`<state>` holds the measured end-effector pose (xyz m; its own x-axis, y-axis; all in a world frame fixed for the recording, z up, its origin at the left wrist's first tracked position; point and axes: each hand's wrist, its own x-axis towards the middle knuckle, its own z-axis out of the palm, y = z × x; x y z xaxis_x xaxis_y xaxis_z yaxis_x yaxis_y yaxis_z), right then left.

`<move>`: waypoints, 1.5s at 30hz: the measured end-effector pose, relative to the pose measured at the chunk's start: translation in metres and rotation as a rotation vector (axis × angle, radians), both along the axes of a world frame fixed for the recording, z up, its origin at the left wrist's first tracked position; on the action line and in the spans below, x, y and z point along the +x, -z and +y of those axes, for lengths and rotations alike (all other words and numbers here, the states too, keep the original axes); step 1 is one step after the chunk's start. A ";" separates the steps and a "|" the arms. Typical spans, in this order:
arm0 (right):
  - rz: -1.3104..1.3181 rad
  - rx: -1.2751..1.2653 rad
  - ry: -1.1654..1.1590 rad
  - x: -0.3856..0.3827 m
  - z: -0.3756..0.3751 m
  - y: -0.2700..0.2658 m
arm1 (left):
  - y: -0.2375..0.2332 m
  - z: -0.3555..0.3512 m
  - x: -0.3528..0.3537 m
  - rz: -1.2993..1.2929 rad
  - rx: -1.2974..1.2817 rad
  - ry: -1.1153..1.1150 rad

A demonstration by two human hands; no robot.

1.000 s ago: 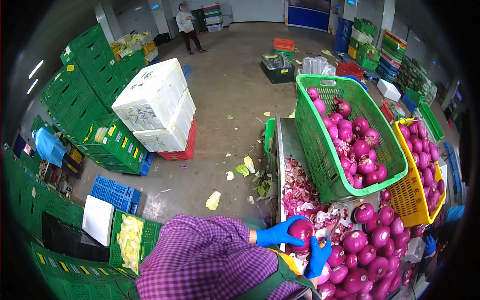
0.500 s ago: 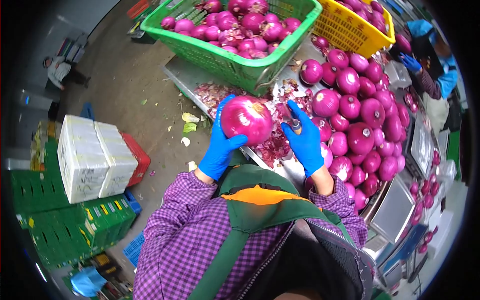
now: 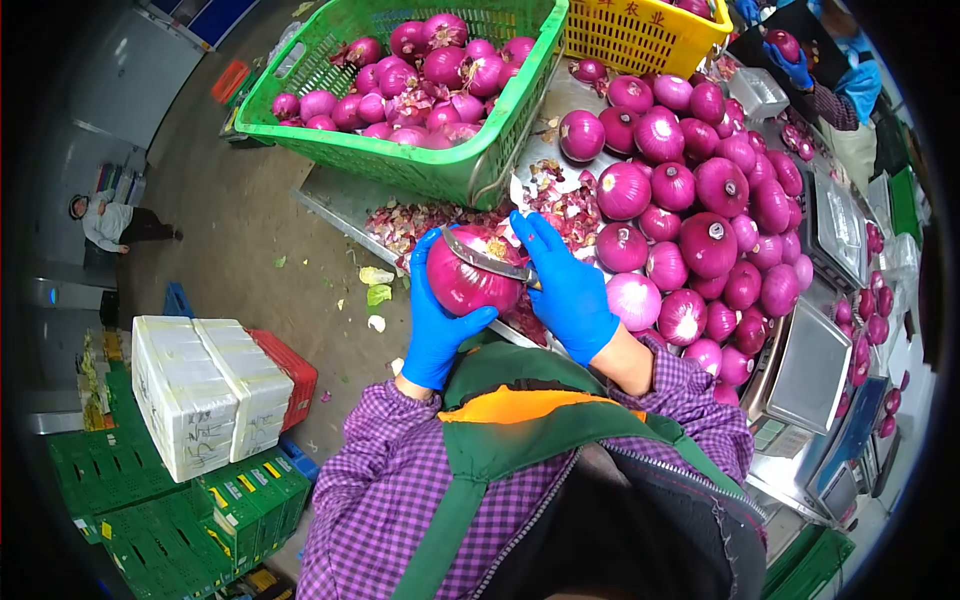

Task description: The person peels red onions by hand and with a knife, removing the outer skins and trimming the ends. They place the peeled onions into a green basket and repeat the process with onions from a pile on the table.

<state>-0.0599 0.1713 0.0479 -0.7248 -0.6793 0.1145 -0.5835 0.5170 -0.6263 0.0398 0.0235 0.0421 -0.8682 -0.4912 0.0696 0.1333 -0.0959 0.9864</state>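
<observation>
Red-purple round onion sits cupped in the blue-gloved left hand, held up just off the near edge of the steel surface, in front of the person's chest. The left fingers wrap its underside and flank, closed on it. The blue-gloved right hand is closed on a small curved-bladed knife, whose blade lies across the top of the onion, touching the skin.

Judging by its size and shine, the onion is firm, dense and fairly heavy for one hand. Its dry outer skin looks papery and loose, so it may slide under a glove. A cupped hold round the widest part, thumb kept off the blade line, seems the safest grip.

Just beyond the hands a drift of torn purple peel scraps lies on the surface. Behind it stands a green plastic basket of onions, and beside that a yellow plastic basket. A heap of glossy peeled onions crowds close to the right hand, leaving little room on that side. Flat metal scales stand at the far right. A co-worker's blue-gloved hand is at the top right, well apart. On the floor to the left are white foam boxes and green crates.
</observation>
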 end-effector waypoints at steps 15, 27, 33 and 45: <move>0.121 -0.250 0.119 0.002 -0.001 0.060 | 0.024 0.002 0.006 0.028 -0.150 0.007; -0.285 -0.545 0.201 -0.023 0.000 0.048 | -0.013 -0.035 0.064 0.094 0.493 0.041; -0.815 -0.681 -0.232 -0.006 -0.009 -0.017 | -0.005 -0.030 0.060 -0.203 0.060 0.323; -0.497 -0.616 -0.496 0.002 -0.025 -0.016 | 0.030 -0.011 0.062 0.165 -0.191 0.218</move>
<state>-0.0583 0.1460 0.0636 -0.4305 -0.8471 0.3117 -0.2401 -0.2255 -0.9442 0.1022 0.0124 0.0120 -0.9208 -0.2595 0.2911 0.2896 0.0451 0.9561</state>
